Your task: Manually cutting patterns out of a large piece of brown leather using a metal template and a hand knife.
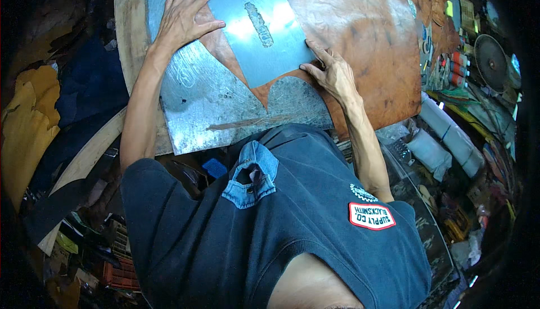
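The left hand (185,19) lies spread over a metal plate (205,98), thumb at the left edge of a grey template (242,33). The right hand (334,75) sets thumb and index finger, apart, at its right edge. The template — with a rough dark strip (259,25) mid-face — lies on brown leather (371,56). Denim (253,185) rests against the dark shirt (225,241).

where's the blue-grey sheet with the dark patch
In the head view, the blue-grey sheet lies at upper centre on the brown leather, between the left hand and the right hand.
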The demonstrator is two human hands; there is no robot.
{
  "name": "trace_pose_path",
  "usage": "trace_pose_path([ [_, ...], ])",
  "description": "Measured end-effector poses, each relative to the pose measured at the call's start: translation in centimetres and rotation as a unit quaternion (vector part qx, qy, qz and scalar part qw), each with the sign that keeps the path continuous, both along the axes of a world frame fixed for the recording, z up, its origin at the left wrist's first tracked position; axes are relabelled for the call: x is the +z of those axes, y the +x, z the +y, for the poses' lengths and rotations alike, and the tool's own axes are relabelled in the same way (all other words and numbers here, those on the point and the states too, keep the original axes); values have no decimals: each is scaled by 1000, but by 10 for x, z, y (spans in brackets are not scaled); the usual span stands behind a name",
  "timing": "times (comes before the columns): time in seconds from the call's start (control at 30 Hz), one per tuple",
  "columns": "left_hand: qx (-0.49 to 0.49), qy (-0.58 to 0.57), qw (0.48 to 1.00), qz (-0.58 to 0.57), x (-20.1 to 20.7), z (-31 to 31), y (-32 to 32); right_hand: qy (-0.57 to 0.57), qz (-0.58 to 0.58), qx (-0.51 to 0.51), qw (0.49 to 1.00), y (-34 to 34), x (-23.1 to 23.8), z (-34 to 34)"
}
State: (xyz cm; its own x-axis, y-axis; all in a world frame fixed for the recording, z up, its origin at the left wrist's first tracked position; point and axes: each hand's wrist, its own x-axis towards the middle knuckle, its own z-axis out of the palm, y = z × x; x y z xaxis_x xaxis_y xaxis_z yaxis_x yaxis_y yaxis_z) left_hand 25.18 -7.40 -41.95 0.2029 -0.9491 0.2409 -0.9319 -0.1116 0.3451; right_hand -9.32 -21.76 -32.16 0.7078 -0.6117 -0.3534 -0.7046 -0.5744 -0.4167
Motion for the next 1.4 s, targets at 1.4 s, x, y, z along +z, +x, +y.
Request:
trace_pose_path([
  [1.4, 42, -3, 996, 75, 23, 6, -14, -55, 79, -13, 995, 25, 6, 38],
])
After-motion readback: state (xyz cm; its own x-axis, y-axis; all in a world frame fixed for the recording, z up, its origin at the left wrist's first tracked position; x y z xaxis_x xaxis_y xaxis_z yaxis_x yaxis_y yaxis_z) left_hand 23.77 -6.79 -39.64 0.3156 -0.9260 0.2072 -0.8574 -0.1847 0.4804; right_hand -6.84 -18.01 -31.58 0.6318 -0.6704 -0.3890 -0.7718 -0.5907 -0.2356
